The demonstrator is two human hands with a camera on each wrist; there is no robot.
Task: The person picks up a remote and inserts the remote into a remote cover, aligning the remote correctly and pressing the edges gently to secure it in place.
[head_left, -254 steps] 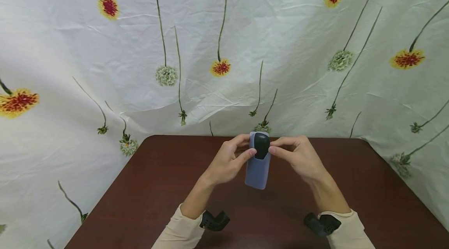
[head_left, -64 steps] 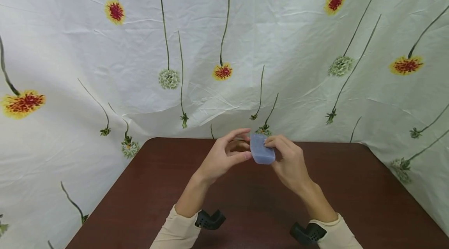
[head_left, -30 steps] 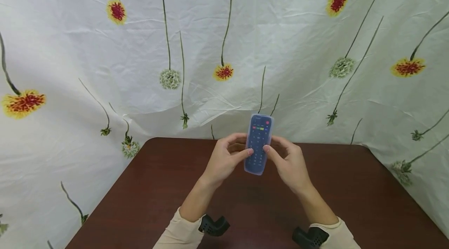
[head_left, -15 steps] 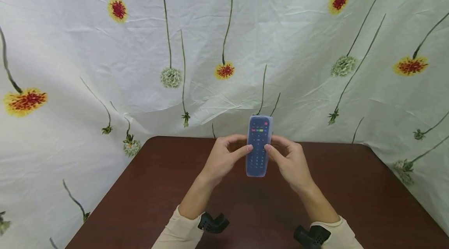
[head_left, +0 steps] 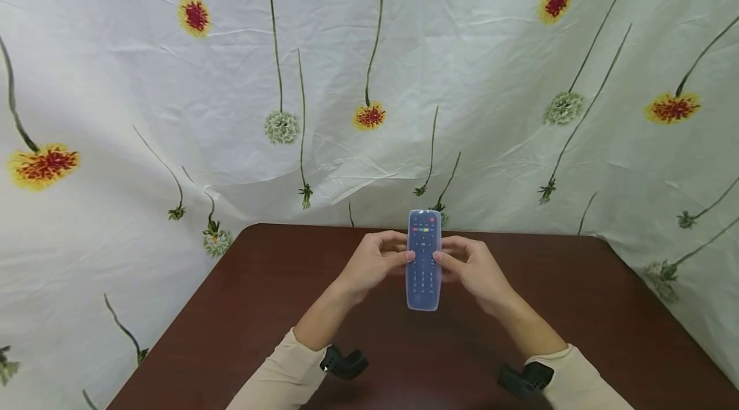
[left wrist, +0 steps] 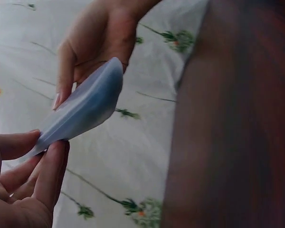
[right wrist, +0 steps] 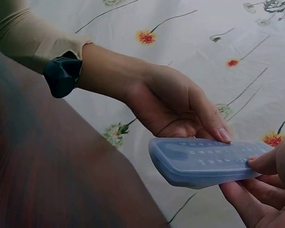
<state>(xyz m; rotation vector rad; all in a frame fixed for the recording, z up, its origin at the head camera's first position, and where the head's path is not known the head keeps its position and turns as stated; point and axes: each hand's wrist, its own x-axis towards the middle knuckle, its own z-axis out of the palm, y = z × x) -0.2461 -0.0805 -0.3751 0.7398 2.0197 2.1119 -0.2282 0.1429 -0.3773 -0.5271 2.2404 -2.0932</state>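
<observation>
A remote control [head_left: 423, 281] in a translucent bluish cover stands between my hands, its button side facing me. Red, green and yellow buttons show near its top. My left hand [head_left: 367, 265] pinches its left edge, thumb on the front and fingers behind. On the opposite edge my right hand [head_left: 476, 269] grips it the same way. The left wrist view shows the covered remote [left wrist: 88, 107] edge-on, its back bulging at one end. In the right wrist view the cover [right wrist: 199, 164] wraps over the button face. Fingers behind the remote are partly hidden.
Below the hands lies a dark reddish-brown table [head_left: 260, 307]. A white cloth [head_left: 231, 76] printed with flowers hangs behind and at both sides. Black wrist devices [head_left: 344, 362] sit at the cream sleeves [head_left: 283, 371].
At 8.5 s ago the remote's back faced me, a black part showing in the cover's opening. It was later turned over to the button side. In the last half second both hands lowered it slightly.
</observation>
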